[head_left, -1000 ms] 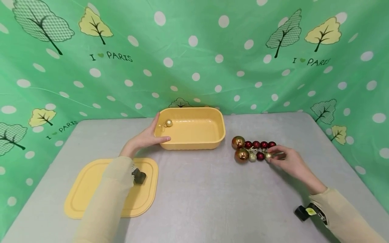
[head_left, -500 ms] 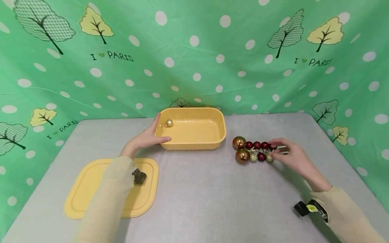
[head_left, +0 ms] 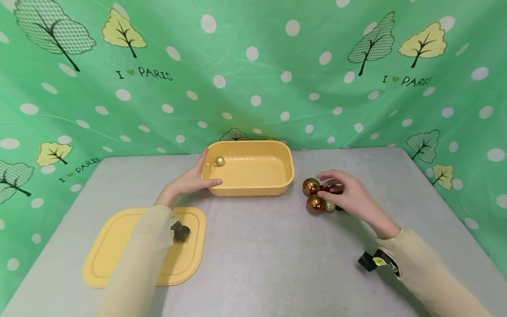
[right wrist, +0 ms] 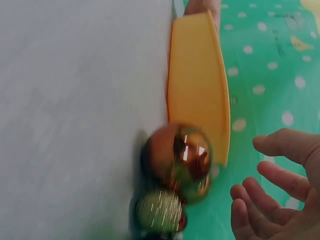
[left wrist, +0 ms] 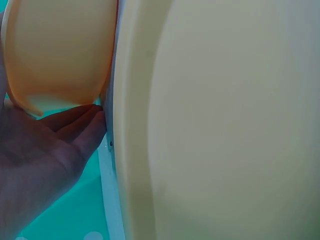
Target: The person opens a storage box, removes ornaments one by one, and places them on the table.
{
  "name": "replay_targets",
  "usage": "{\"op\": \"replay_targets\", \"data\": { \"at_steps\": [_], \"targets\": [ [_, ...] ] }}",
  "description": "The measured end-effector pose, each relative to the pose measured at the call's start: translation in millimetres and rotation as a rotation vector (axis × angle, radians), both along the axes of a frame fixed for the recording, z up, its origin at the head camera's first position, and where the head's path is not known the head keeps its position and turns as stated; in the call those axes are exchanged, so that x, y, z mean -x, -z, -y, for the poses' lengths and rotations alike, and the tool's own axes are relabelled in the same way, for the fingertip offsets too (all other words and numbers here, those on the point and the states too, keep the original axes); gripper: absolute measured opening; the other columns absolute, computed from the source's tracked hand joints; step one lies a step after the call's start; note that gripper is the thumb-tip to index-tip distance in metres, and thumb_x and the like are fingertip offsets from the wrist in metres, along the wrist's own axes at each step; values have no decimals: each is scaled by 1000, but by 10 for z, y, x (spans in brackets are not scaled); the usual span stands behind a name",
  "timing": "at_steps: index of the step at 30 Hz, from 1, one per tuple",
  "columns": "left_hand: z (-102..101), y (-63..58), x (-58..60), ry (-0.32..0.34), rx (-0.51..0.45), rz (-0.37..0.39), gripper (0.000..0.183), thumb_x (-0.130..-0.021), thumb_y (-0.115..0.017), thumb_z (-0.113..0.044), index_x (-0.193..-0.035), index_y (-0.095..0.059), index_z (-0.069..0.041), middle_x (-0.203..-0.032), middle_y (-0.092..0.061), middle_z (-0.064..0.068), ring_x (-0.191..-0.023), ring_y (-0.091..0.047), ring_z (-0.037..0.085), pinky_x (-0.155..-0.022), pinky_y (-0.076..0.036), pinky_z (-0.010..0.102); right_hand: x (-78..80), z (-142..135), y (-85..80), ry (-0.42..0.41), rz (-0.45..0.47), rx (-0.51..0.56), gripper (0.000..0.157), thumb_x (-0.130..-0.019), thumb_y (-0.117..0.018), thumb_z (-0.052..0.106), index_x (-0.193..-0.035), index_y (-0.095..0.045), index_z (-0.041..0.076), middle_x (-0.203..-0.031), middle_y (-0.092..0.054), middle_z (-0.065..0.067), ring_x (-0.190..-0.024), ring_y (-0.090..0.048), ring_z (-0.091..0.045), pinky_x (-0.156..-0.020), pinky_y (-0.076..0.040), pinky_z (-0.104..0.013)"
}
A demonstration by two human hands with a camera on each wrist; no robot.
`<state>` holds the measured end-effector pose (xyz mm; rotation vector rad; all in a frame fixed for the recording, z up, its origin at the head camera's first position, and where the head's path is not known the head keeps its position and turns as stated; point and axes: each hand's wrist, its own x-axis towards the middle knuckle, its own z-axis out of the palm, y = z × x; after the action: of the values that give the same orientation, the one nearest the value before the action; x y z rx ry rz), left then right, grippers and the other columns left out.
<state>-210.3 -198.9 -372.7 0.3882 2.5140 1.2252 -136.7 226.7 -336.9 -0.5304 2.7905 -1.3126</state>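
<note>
A yellow plastic box (head_left: 253, 191) stands at the back of the table, with one small gold bauble (head_left: 220, 160) inside at its left end. My left hand (head_left: 192, 179) grips that end, thumb along the front and fingers at the far side; the left wrist view shows the fingers (left wrist: 85, 122) against the wall. My right hand (head_left: 350, 193) hovers over a cluster of baubles, fingers spread and bent, holding nothing. Two large copper baubles (head_left: 315, 204) and a glittery gold bauble (head_left: 330, 206) show at its left. Dark red baubles are mostly hidden beneath it.
A yellow lid (head_left: 190, 264) lies flat at the front left, partly beneath my left sleeve. Grey tabletop (head_left: 257, 246) stretches across the middle. Behind the table hangs a green dotted cloth (head_left: 253, 79), close to the box's back.
My right hand has shifted left from the right end of the bauble rows to over their middle, beside the copper baubles. The left hand and the box stay put.
</note>
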Motion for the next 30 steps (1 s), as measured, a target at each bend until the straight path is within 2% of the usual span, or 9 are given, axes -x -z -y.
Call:
{"op": "replay_targets", "data": {
  "at_steps": [6, 11, 18, 25, 30],
  "targets": [
    [4, 0, 8, 2, -2, -1, 117, -85, -73, -36, -152, 21, -20, -158, 12, 19, -143, -1, 41, -113, -6, 54, 80, 255, -57, -59, 14, 24, 36, -87, -71, 6, -121, -62, 2, -116, -62, -15, -103, -60, -33, -86, -50, -47],
    [6, -4, 6, 3, 3, -1, 117, -84, -73, -37, -152, 21, -20, -158, 11, 19, -143, -1, 41, -113, -6, 54, 175, 418, -127, -134, 11, 13, 37, -86, -70, 4, -121, -62, 0, -116, -62, -14, -104, -59, -33, -87, -50, -48],
    [0, -19, -2, -1, 0, -4, 116, -84, -73, -36, -152, 20, -19, -158, 10, 20, -143, -3, 41, -113, -7, 53, 313, 620, -191, -248, -43, -7, 34, -85, -69, 1, -119, -62, 0, -115, -63, -13, -102, -60, -33, -84, -51, -43],
    [-1, -26, -15, -8, -17, 5, 117, -84, -74, -34, -152, 19, -18, -158, 11, 20, -143, -2, 41, -113, -7, 53, 494, 834, -145, -353, -88, 2, 33, -83, -69, -1, -115, -62, -4, -112, -63, -15, -100, -61, -37, -85, -51, -44],
    [-4, -20, -21, -2, -22, -3, 116, -85, -73, -31, -152, 20, -17, -157, 11, 21, -142, -1, 43, -113, -6, 55, 642, 979, -104, -398, -54, 7, 33, -83, -68, -1, -116, -62, -6, -113, -62, -17, -102, -60, -39, -86, -51, -45]
  ]
}}
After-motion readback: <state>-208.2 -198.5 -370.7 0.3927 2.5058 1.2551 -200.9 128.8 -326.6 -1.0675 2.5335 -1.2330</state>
